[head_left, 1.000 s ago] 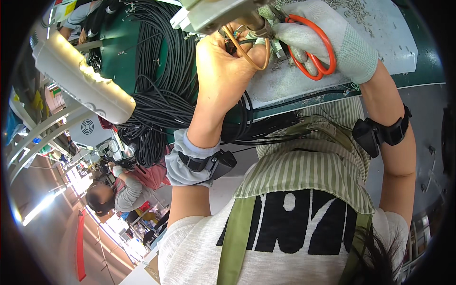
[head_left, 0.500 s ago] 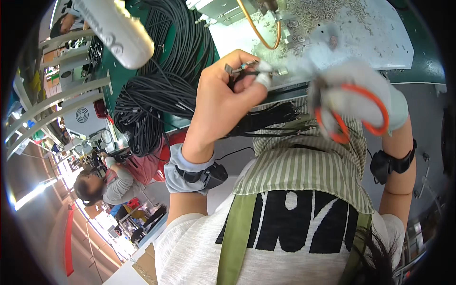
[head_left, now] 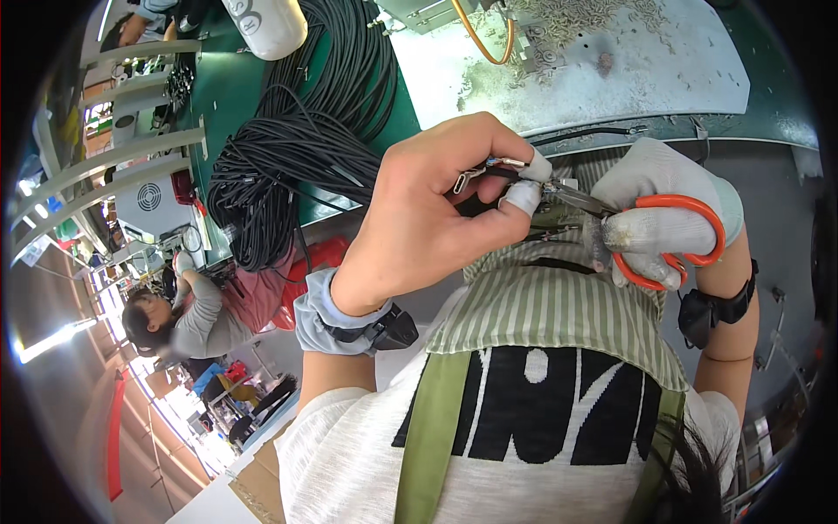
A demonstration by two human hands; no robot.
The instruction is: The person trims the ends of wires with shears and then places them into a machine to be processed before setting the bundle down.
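My left hand [head_left: 436, 205], its thumb and forefinger tips wrapped in white, is closed in a pinch on black cable ends. Small metal connectors [head_left: 463, 182] stick out between its fingers. My right hand [head_left: 665, 218], in a whitish glove, grips scissors [head_left: 587, 202] with orange handle loops. The blades point left and reach the pinched fingertips of my left hand; exactly what lies between them is too small to tell. Below both hands, more black cable ends [head_left: 550, 234] lie over the striped apron [head_left: 559, 306].
Coiled black cables [head_left: 288, 175] are heaped on the green table [head_left: 223, 96] at left. Metal bits [head_left: 567, 35] litter a white board [head_left: 672, 87] by a machine [head_left: 436, 13] with an orange tube [head_left: 476, 39]. A white cylinder [head_left: 271, 31] hangs at upper left. Another person [head_left: 205, 306] sits at far left.
My right hand, blurred before, has brought the scissors' blades to my left fingertips. My left hand has shifted right and lower. A cable along the table edge shows now.
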